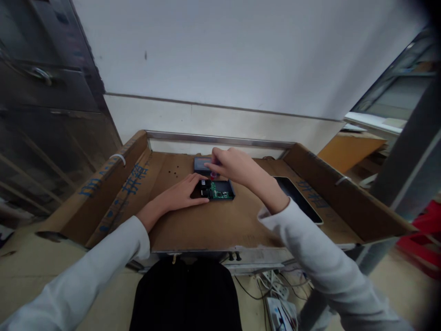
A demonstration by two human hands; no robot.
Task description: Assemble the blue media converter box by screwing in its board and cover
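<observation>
A shallow black case [229, 196] with a green circuit board [217, 189] inside lies on the cardboard. My left hand [184, 192] grips its left end, thumb along the near side and fingers at the far side. Above the board, my right hand [230, 164] is closed, fingers pinched around what looks like a small screwdriver [213, 175] with a reddish-purple part showing. Its tip is too small to make out. Just behind the case sits a dark blue-grey cover [201, 164], partly hidden by my right hand.
Several tiny dark screws [174, 173] lie left of the cover. A black tablet-like panel [298, 197] rests under my right forearm. Raised cardboard walls [341, 197] flank the work surface, and a white wall [220, 59] rises behind. Power strips and cables [277, 294] are below.
</observation>
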